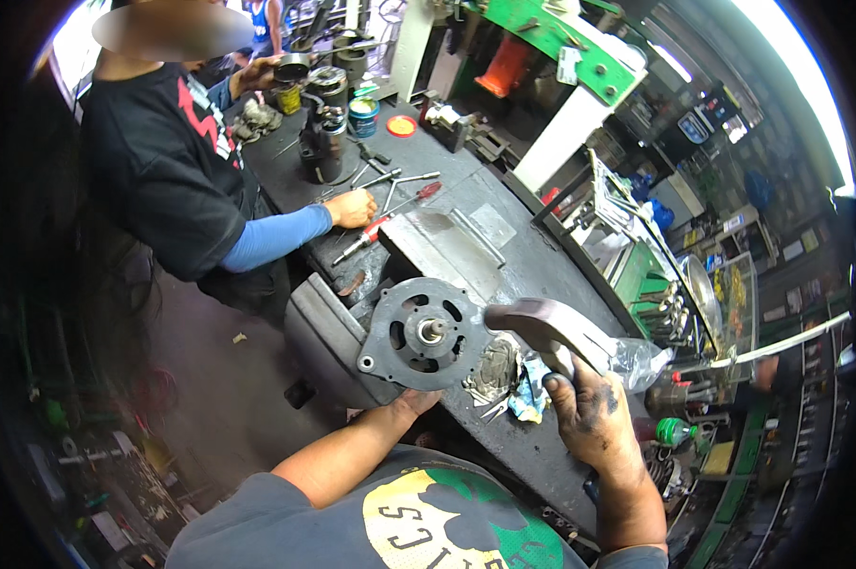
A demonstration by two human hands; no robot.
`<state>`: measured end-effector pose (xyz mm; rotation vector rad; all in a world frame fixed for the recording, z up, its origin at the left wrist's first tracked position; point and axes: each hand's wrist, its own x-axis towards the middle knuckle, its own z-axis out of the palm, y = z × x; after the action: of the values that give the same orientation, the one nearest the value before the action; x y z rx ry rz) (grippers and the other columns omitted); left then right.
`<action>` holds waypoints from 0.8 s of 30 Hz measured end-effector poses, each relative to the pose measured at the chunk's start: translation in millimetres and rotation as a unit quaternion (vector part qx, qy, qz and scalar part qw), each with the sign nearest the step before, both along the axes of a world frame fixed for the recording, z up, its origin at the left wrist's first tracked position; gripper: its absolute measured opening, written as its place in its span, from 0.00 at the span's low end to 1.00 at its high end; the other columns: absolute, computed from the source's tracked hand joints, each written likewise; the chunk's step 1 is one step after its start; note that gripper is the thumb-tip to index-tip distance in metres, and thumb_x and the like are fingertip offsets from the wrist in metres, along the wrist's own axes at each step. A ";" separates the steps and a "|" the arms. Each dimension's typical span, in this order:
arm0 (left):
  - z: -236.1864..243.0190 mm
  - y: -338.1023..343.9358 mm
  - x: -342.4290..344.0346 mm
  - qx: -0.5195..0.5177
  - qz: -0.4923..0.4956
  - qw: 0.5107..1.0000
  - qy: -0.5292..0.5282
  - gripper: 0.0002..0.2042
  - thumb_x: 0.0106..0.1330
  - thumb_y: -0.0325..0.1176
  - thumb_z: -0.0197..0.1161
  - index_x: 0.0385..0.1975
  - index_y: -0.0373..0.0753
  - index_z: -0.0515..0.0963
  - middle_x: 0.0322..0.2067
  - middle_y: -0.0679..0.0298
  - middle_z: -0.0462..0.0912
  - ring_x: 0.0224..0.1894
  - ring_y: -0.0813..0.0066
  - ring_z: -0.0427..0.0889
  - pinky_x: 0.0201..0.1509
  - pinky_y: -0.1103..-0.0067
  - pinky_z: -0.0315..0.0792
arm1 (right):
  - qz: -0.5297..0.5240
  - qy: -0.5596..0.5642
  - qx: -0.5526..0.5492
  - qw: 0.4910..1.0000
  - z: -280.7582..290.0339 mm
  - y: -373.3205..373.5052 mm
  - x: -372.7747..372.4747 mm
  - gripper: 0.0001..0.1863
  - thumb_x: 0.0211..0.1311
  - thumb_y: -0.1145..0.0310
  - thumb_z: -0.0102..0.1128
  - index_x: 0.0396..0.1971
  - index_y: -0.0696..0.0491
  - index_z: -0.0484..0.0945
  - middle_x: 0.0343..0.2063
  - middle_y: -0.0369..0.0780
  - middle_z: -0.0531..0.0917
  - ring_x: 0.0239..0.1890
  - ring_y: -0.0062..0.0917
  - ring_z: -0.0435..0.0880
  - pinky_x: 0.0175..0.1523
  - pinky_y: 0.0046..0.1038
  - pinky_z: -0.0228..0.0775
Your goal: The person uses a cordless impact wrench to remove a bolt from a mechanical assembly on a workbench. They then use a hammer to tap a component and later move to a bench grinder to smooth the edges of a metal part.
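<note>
My left hand (411,401) grips the lower edge of a round dark metal housing plate (426,332) with a short shaft at its centre, holding it upright over the near end of the workbench (532,256). My right hand (591,417) is closed around the handle of a hammer (542,327), whose grey head hangs just right of the plate. Both hands are smeared with black grease. A crumpled rag (527,384) and small metal parts lie on the bench beneath the plate.
A person in a black shirt with a blue sleeve stands at the far left of the bench, one hand (352,207) by red-handled screwdrivers (390,213). Cans, cylinders and a bench vise (447,120) crowd the far end. Shelving with parts runs along the right.
</note>
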<state>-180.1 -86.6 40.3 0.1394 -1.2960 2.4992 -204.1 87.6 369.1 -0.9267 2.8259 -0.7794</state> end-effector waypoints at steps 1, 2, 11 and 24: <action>-2.3 -0.4 2.0 -0.096 0.051 0.994 0.001 0.25 0.79 0.46 0.58 0.69 0.39 0.74 0.67 0.57 0.79 0.70 0.61 0.77 0.75 0.65 0.73 | -0.025 0.003 -0.003 1.000 -11.8 17.3 3.2 0.15 0.73 0.68 0.66 0.55 0.57 0.81 0.28 0.53 0.85 0.30 0.54 0.86 0.36 0.45 0.77; -4.1 -0.7 4.3 -0.191 0.099 0.977 -0.003 0.24 0.79 0.45 0.58 0.68 0.38 0.75 0.65 0.56 0.81 0.69 0.60 0.79 0.73 0.65 0.74 | -0.049 -0.016 0.002 0.999 -28.8 37.8 6.9 0.14 0.72 0.71 0.65 0.54 0.58 0.80 0.27 0.54 0.85 0.29 0.55 0.85 0.35 0.46 0.76; -7.1 -15.5 36.2 -0.405 0.011 0.912 -0.070 0.25 0.82 0.49 0.49 0.65 0.35 0.74 0.63 0.54 0.83 0.66 0.57 0.81 0.74 0.58 0.73 | -0.218 -0.079 0.107 0.967 -230.9 169.1 86.5 0.17 0.64 0.62 0.73 0.47 0.56 0.84 0.36 0.55 0.88 0.41 0.54 0.89 0.47 0.51 0.81; 175.8 -45.0 145.8 -0.997 0.060 -0.023 -0.034 0.21 0.68 0.34 0.76 0.57 0.34 0.81 0.43 0.57 0.90 0.45 0.75 0.90 0.47 0.75 0.85 | -0.194 0.065 -0.006 0.979 -317.8 184.0 70.3 0.35 0.58 0.70 0.75 0.66 0.54 0.73 0.61 0.59 0.74 0.61 0.58 0.74 0.66 0.52 0.69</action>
<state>-34.3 -131.6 216.1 0.5066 -2.7266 -1.3747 -133.8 271.6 51.3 -0.4426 3.1695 -0.7948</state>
